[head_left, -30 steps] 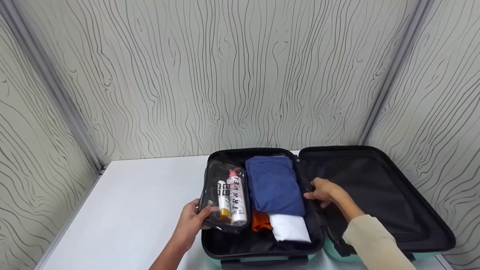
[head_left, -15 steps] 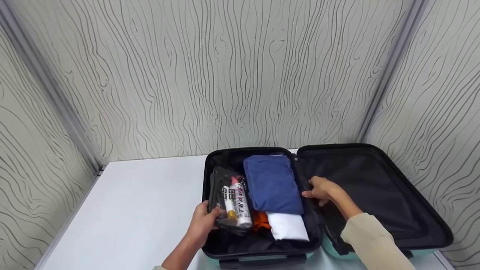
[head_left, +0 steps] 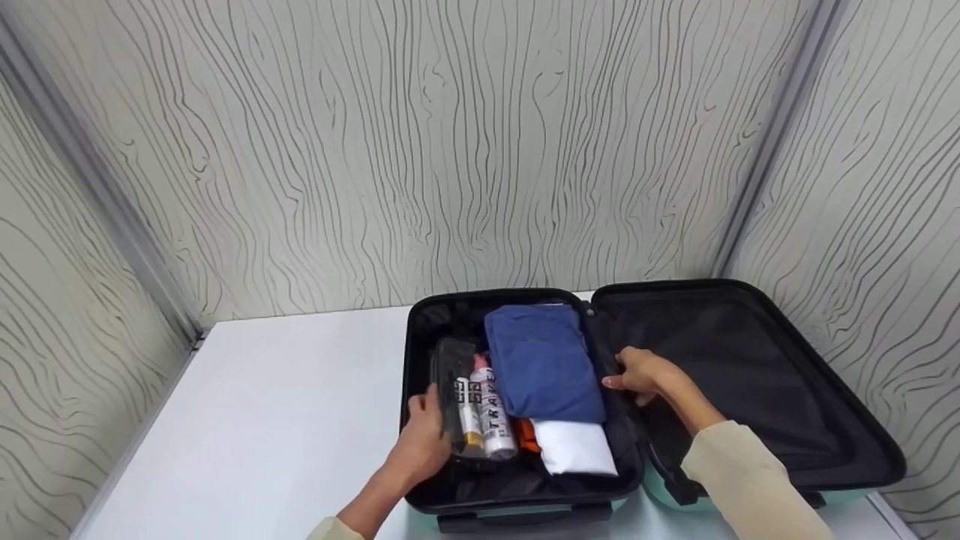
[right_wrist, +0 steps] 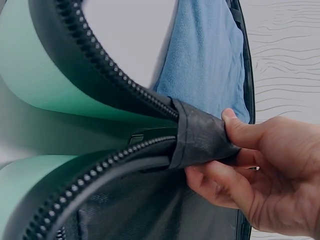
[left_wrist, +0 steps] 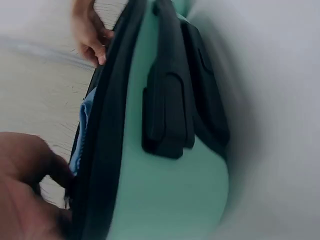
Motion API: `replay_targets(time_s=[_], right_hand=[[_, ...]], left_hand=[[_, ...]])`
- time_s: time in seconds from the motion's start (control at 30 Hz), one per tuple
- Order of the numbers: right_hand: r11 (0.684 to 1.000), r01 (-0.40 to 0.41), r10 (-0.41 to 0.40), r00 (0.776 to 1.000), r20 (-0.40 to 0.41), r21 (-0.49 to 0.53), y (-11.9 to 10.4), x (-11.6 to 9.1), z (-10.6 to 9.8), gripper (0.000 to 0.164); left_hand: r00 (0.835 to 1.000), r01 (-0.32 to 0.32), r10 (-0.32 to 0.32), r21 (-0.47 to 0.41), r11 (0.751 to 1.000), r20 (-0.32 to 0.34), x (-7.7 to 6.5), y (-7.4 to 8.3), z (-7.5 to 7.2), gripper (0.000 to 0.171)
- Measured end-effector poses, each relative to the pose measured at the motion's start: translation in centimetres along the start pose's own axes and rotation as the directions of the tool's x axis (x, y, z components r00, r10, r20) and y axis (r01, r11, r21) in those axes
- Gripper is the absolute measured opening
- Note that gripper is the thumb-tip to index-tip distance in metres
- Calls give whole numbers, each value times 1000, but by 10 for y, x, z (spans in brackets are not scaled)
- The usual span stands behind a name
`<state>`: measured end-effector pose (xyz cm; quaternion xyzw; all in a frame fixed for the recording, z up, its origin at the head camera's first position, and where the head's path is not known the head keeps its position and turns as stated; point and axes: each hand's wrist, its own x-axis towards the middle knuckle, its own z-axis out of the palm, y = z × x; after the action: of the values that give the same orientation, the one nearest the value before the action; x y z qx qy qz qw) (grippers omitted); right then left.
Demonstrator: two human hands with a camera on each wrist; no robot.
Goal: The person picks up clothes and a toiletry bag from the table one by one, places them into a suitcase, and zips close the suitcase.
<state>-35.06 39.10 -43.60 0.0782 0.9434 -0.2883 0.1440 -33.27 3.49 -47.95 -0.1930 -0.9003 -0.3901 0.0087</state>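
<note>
A clear toiletry bag (head_left: 454, 360) holds a white "TRAVEL" bottle (head_left: 495, 420) and a tube (head_left: 469, 420). It lies inside the left half of a mint-green suitcase (head_left: 525, 491). My left hand (head_left: 424, 442) rests along the bag's left side, fingers extended between bag and suitcase wall. In the left wrist view that hand (left_wrist: 30, 190) is by the black rim, and its fingertips are partly hidden. My right hand (right_wrist: 275, 170) pinches the black fabric hinge strip (right_wrist: 202, 135) joining the suitcase halves. Right of the bag lies folded blue clothing (head_left: 544, 367).
A white folded item (head_left: 576, 448) and a bit of orange cloth (head_left: 528, 435) lie below the blue clothing. The suitcase's other half (head_left: 727, 375) lies open to the right. White tabletop (head_left: 285, 420) extends left; patterned panels (head_left: 480, 150) stand behind and at both sides.
The toiletry bag has moved right and down into the suitcase, against the blue clothing. My left hand went with it, and its grip on the bag's edge has loosened. The right hand stays put.
</note>
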Motion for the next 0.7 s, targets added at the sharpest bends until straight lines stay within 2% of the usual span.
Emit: replay_targets(time_s=[0.07, 0.17, 0.37, 0.47, 0.53, 0.57, 0.63, 0.7], right_hand=[[1000, -4, 4, 1000, -8, 1, 1, -1, -3, 58], [1000, 0, 1, 1000, -20, 23, 2, 0, -5, 56], [997, 64, -61, 997, -53, 44, 8, -14, -1, 67], [987, 148, -137, 978, -158, 56, 16, -34, 2, 67], [978, 199, -173, 946, -274, 69, 24, -52, 4, 65], [973, 217, -178, 919, -352, 76, 29, -61, 5, 61], [969, 226, -144, 849, -509, 102, 41, -81, 10, 50], [972, 183, -49, 767, -639, 145, 53, -100, 16, 38]], left_hand=[[998, -56, 53, 143, 988, 24, 1, 3, -1, 62], [997, -63, 51, 216, 974, 59, 3, 5, -5, 62], [995, -92, 84, 170, 981, 56, -5, -1, -13, 61], [992, -126, 124, 136, 983, 29, -14, -5, -19, 53], [989, -148, 150, 113, 983, -13, -21, -10, -23, 44], [986, -159, 163, 104, 982, -41, -25, -13, -25, 41], [978, -174, 180, 69, 982, -105, -34, -20, -28, 37], [974, -160, 161, 20, 987, -160, -42, -28, -29, 39]])
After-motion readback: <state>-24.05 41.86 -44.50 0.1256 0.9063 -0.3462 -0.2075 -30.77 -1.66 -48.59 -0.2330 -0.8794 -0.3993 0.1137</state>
